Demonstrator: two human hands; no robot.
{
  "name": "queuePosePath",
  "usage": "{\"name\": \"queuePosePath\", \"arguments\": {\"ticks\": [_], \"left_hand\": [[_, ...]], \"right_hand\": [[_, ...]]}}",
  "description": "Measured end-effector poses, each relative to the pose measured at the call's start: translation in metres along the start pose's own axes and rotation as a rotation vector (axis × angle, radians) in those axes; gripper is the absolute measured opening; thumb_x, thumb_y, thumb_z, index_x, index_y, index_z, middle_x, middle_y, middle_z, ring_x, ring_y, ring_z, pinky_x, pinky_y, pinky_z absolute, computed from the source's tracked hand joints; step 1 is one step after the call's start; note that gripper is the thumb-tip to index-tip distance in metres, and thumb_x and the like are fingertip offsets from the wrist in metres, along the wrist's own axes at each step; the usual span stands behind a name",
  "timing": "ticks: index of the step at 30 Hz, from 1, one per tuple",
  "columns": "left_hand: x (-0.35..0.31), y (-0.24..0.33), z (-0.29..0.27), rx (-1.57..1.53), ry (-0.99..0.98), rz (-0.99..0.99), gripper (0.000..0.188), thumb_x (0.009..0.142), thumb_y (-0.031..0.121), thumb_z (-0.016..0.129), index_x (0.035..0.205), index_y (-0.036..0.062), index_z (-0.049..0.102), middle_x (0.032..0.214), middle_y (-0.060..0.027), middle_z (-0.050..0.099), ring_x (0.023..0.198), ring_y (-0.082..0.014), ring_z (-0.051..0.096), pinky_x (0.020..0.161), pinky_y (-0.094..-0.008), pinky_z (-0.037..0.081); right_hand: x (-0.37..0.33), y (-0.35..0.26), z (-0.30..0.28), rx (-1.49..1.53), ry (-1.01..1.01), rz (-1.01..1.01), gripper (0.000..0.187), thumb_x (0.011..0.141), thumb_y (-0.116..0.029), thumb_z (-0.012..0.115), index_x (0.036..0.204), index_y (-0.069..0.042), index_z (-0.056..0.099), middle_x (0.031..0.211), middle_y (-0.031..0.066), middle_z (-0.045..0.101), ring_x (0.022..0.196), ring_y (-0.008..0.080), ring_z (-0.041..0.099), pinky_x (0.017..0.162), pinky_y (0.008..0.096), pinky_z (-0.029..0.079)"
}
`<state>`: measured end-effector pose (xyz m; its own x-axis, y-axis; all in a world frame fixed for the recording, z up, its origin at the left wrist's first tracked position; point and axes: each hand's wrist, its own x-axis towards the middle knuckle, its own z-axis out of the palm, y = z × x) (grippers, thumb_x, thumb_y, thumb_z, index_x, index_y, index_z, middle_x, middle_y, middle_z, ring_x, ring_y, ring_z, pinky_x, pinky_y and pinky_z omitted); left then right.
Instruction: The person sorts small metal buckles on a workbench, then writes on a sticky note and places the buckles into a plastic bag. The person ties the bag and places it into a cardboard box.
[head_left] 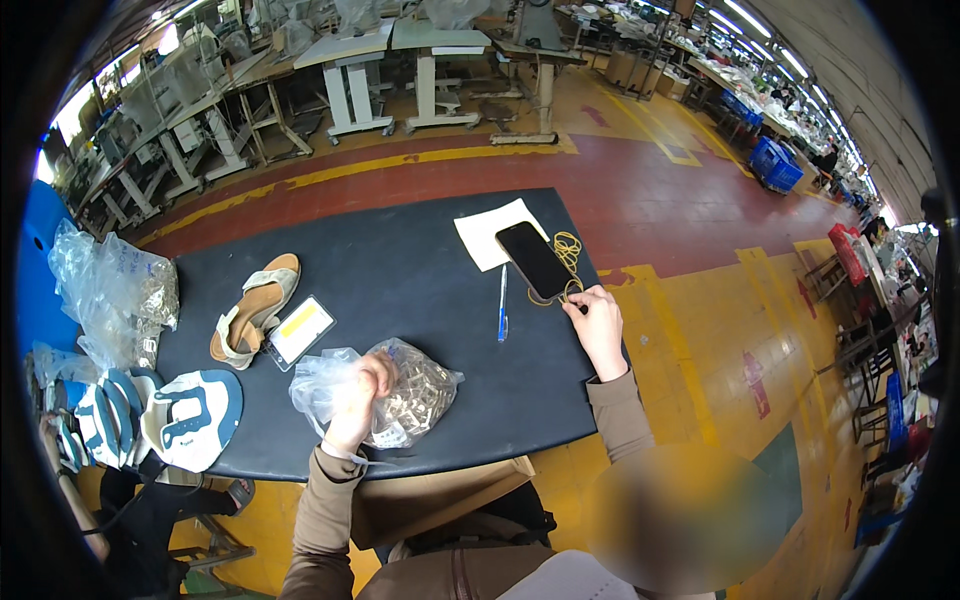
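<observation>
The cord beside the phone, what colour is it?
The cord is yellow; it shows best in the head view, the only one here.

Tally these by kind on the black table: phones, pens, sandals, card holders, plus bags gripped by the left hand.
Phone: 1
Pen: 1
Sandal: 1
Card holder: 1
Clear bag of small metallic-looking parts, gripped by the left hand: 1
Total: 5

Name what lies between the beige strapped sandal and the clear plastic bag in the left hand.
A rectangular white-and-yellow card, between sandal and bag; head view.
</observation>
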<state>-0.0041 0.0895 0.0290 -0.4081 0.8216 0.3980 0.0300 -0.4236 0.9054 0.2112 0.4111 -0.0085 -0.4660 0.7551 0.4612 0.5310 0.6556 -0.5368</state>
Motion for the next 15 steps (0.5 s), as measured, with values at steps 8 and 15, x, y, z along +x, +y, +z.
{"name": "queuePosePath", "arguments": {"ticks": [8, 15], "left_hand": [[0.002, 0.007, 0.004, -0.025, 0.009, -0.077, 0.033, 0.104, 0.037, 0.062, 0.090, 0.0086, 0.054, 0.084, -0.0005, 0.048, 0.082, -0.0132, 0.045, 0.078, -0.0299, 0.039], [0.002, 0.010, -0.001, -0.149, 0.049, -0.173, 0.032, 0.106, 0.032, 0.061, 0.114, 0.0011, 0.068, 0.083, -0.0007, 0.058, 0.078, -0.0125, 0.053, 0.082, -0.0299, 0.047]], "right_hand": [[0.008, 0.002, -0.012, 0.436, 0.160, 0.129, 0.003, 0.085, -0.001, 0.075, 0.086, 0.000, 0.073, 0.084, 0.0049, 0.062, 0.072, 0.0139, 0.060, 0.069, 0.0294, 0.049], [-0.005, -0.092, -0.032, 1.473, -0.048, 0.176, 0.011, 0.094, -0.006, 0.065, 0.086, -0.007, 0.058, 0.096, 0.0050, 0.061, 0.089, 0.0160, 0.059, 0.088, 0.0338, 0.050]]}}
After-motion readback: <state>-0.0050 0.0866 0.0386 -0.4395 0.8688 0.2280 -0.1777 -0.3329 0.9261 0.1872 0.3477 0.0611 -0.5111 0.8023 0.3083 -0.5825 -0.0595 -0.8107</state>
